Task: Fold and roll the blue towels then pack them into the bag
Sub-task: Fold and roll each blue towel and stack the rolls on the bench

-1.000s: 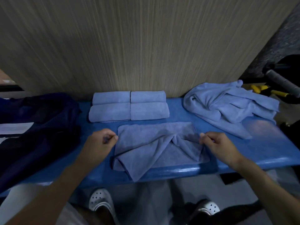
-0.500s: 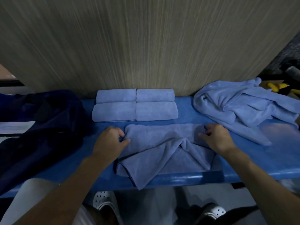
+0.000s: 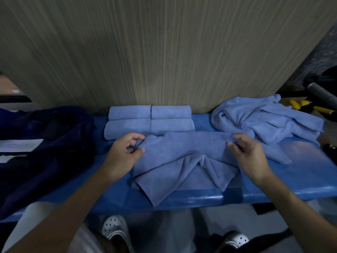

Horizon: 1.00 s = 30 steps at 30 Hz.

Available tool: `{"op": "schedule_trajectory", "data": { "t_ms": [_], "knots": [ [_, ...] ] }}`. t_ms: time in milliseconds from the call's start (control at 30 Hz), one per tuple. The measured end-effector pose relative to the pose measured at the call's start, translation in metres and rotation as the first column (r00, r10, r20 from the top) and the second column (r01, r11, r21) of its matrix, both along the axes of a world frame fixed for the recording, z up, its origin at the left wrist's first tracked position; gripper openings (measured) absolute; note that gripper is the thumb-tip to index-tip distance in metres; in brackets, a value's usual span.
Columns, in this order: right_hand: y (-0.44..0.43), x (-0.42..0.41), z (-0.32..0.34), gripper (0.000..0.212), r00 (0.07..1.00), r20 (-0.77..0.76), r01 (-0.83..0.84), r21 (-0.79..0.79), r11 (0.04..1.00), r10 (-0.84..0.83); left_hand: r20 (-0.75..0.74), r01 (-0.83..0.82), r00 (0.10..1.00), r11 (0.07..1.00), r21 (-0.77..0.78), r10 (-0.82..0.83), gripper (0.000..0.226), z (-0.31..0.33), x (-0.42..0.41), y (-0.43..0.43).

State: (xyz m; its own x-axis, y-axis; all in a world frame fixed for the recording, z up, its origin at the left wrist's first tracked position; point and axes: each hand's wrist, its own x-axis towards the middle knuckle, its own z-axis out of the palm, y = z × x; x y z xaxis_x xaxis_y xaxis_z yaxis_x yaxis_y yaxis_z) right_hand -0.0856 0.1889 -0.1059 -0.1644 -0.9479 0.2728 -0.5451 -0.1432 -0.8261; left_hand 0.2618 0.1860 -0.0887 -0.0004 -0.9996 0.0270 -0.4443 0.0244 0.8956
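My left grip point(image 3: 121, 157) and right grip point(image 3: 250, 157) each pinch a far corner of the blue towel point(image 3: 182, 152), its long axis spanning between them on the worktop point(image 3: 300, 179), rumpled edge nearer me.

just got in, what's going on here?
A person is folding a blue towel on the blue bench. The left hand pinches its far left corner, the right hand its far right corner. Four rolled towels lie behind it by the wall, a heap of unfolded towels sits right, and the dark bag lies left.
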Motion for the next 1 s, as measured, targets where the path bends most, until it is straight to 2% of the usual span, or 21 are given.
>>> {"op": "schedule_trajectory", "data": {
  "t_ms": [133,333,500,567,633,733,833,1000],
  "knots": [
    [0.01,-0.004,0.025,0.037,0.985,0.172,-0.016,-0.001,1.0,0.016,-0.112,-0.069,0.991,0.998,0.013,0.07,0.026,0.032,-0.004,0.008],
    [0.028,-0.007,0.073,0.025,0.965,0.26,-0.013,-0.002,1.0,0.013,-0.194,-0.111,0.976,0.992,-0.054,0.098,0.021,0.081,-0.01,0.02],
    [0.046,-0.013,0.118,0.026,0.987,0.155,0.044,-0.082,0.996,-0.031,-0.257,-0.117,0.963,0.986,-0.117,0.083,0.007,0.119,-0.012,0.029],
    [0.052,-0.014,0.135,0.021,0.987,0.145,0.089,-0.115,0.989,-0.072,-0.255,-0.113,0.964,0.983,-0.147,0.073,0.01,0.135,-0.012,0.032],
    [0.056,-0.013,0.15,0.013,0.978,0.196,0.095,-0.113,0.989,-0.072,-0.241,-0.089,0.97,0.98,-0.176,0.045,0.015,0.15,-0.012,0.037],
    [0.062,-0.013,0.166,0.023,0.973,0.23,0.014,-0.125,0.992,0.015,-0.194,-0.027,0.981,0.976,-0.217,-0.016,0.026,0.17,-0.011,0.043],
    [0.068,-0.013,0.178,0.034,0.988,0.134,-0.052,-0.146,0.988,0.072,-0.16,-0.046,0.987,0.97,-0.237,0.007,0.023,0.184,-0.007,0.046],
    [0.075,-0.015,0.191,0.037,0.998,-0.01,-0.069,-0.109,0.992,0.069,-0.159,-0.045,0.987,0.972,-0.232,0.007,0.023,0.203,0.0,0.054]
  ]
}}
